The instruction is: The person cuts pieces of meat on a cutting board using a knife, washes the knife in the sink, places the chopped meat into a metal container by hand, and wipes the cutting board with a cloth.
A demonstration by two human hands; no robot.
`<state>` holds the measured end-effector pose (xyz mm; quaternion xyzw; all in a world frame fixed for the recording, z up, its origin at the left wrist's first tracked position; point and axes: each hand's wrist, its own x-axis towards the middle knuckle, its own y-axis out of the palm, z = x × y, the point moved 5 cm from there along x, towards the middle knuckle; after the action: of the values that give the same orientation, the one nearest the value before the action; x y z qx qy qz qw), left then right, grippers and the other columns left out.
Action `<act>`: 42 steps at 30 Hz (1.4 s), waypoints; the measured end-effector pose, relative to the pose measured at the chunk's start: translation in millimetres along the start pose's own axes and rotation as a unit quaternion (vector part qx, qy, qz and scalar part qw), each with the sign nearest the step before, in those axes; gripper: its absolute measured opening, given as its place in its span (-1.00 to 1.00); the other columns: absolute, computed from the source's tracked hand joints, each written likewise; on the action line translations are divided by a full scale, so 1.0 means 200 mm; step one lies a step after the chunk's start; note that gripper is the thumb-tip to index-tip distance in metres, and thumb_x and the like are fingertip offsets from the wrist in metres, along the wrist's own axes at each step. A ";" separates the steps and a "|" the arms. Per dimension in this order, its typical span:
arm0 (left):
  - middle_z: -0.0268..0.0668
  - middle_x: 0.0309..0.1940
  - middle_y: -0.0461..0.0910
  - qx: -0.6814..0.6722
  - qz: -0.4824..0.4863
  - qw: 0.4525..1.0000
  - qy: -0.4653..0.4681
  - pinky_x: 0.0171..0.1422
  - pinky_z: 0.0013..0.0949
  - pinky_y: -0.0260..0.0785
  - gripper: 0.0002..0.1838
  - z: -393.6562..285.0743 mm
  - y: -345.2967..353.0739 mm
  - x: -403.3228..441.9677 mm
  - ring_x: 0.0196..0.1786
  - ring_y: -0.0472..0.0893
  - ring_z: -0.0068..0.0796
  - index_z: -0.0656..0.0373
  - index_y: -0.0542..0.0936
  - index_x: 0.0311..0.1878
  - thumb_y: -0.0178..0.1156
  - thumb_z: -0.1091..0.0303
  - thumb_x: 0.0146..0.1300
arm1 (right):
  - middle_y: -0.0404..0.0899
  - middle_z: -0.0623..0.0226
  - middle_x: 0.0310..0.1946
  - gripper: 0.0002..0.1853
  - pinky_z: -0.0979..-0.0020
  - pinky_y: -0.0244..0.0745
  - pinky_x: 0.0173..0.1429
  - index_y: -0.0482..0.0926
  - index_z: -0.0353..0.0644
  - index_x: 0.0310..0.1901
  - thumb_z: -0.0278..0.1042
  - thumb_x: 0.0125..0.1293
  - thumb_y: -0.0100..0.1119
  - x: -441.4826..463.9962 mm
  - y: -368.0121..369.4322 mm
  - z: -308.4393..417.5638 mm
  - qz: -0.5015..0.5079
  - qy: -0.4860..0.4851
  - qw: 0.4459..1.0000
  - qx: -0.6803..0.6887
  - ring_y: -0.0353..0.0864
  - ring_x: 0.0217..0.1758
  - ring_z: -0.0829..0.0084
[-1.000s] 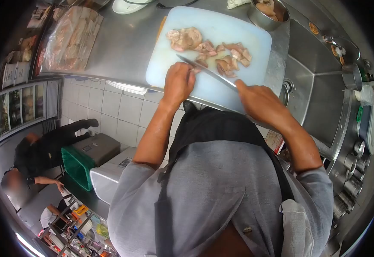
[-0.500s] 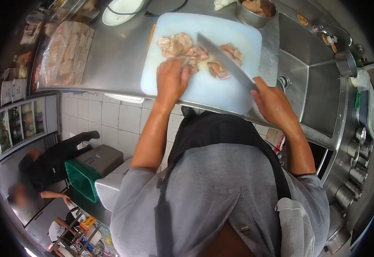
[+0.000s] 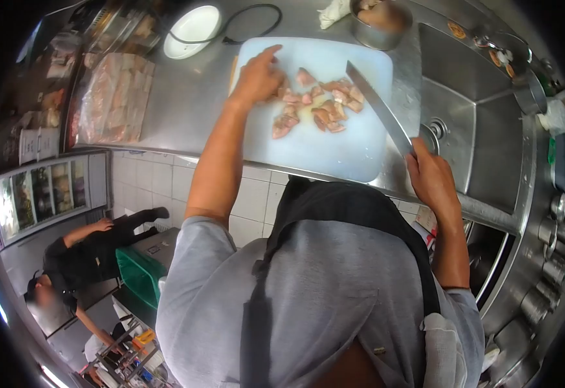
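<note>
My left hand is over the upper left of the white cutting board, fingers spread, beside pieces of raw meat. Some meat may be hidden beneath its palm. My right hand is wrapped round the handle of a large knife at the board's right edge. The blade points up and to the left, raised clear of the meat. Several cut pieces lie spread across the middle of the board.
A metal pot with meat stands behind the board. Beside a black cable sits a white dish. Bagged packages lie at left, a steel sink at right. Another person is at the lower left, near a green bin.
My left hand has moved up and spread its fingers. The knife has lifted off the meat and shifted right with my right hand. The large meat piece at upper left no longer shows.
</note>
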<state>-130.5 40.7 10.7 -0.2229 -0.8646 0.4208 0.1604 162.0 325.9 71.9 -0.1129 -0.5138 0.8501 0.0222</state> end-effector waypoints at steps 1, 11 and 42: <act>-0.08 -0.05 0.76 0.016 0.030 0.999 -0.017 0.21 -0.08 0.51 -0.33 0.11 -0.03 0.00 0.08 0.70 -0.08 0.08 0.53 0.42 0.40 0.23 0.20 | 0.70 -0.10 -0.36 -0.74 -0.21 0.49 -0.11 0.44 -0.14 0.14 -0.34 0.50 0.11 0.00 -0.01 0.04 0.034 -0.016 0.999 0.011 0.68 -0.24 -0.25; -0.30 -0.36 0.60 -0.203 -0.008 0.942 -0.268 -0.38 -0.40 0.39 -0.33 0.44 -0.12 -0.33 -0.41 0.57 -0.50 0.29 0.46 0.43 0.33 0.50 0.21 | 0.71 -0.14 -0.24 -0.77 -0.15 0.52 0.00 0.49 -0.11 0.10 -0.27 0.51 0.10 0.22 0.30 0.45 0.222 -0.168 0.960 0.024 0.70 -0.11 -0.22; -0.23 -0.15 0.68 0.062 -0.226 0.971 0.045 0.16 -0.05 0.34 -0.68 0.07 0.00 -0.57 0.02 0.55 -0.04 0.13 0.70 -0.14 0.47 0.26 0.02 | 0.72 -0.21 -0.19 -0.67 -0.10 0.58 0.10 0.49 -0.34 0.15 -0.55 0.38 -0.03 0.66 0.41 0.82 0.126 -0.232 0.963 -0.055 0.73 -0.05 -0.19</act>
<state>-41.1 -27.5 -7.3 -0.0301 -0.8564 0.4162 0.3041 5.3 164.9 51.3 0.0225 -0.5325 0.8193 -0.2113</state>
